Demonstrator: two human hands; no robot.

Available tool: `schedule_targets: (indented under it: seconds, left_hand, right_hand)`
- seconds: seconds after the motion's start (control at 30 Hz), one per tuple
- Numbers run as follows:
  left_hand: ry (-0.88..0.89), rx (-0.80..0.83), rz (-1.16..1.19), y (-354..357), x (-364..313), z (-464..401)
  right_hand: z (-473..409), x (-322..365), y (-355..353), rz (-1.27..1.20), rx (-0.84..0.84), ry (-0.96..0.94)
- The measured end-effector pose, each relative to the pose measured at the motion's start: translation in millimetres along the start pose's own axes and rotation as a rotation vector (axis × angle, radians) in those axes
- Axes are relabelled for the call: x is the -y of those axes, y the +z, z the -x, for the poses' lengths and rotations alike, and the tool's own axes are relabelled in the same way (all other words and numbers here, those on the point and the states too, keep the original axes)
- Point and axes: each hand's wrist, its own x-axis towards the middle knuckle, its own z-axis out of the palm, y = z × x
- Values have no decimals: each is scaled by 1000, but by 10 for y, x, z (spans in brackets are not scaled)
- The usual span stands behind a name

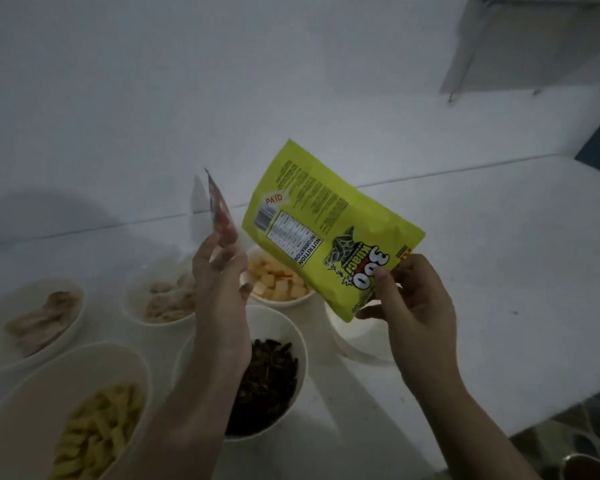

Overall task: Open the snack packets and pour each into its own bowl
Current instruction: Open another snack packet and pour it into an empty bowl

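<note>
My right hand (411,306) pinches the lower corner of a yellow-green seed packet (323,230), held tilted above the bowls with its printed back facing me. My left hand (222,289) grips a thin red-and-silver packet (220,211), seen edge-on and pointing up. Below them stand white bowls: one of dark seeds (267,379), one of orange-yellow cubes (278,282), one of pale lumps (167,299), one of beige strips (42,317) and one of yellow sticks (94,434). Another white bowl (364,341) sits under the yellow packet, its contents hidden.
The bowls stand on a white counter (499,271) against a white wall. The counter's edge runs along the lower right, with patterned floor (575,427) beyond and a dark round container (586,467) at the bottom right corner.
</note>
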Motion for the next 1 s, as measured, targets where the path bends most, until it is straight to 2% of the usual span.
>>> schedule_targets:
  seconds: [0.23, 0.47, 0.7, 1.0]
  left_hand:
    - [-83, 230, 15, 1061, 352, 371]
    - [-163, 491, -14, 2407, 887, 974]
    - [-273, 711, -143, 3602, 1648, 1590]
    - [-403, 1016, -235, 4684, 2601, 2520]
  right_hand:
    - [-228, 15, -1064, 35, -141, -44]
    - [-554, 94, -2486, 89, -243, -79]
    - [-690, -97, -3859, 77, -372, -44]
    - [-342, -438, -5313, 38, -717, 33]
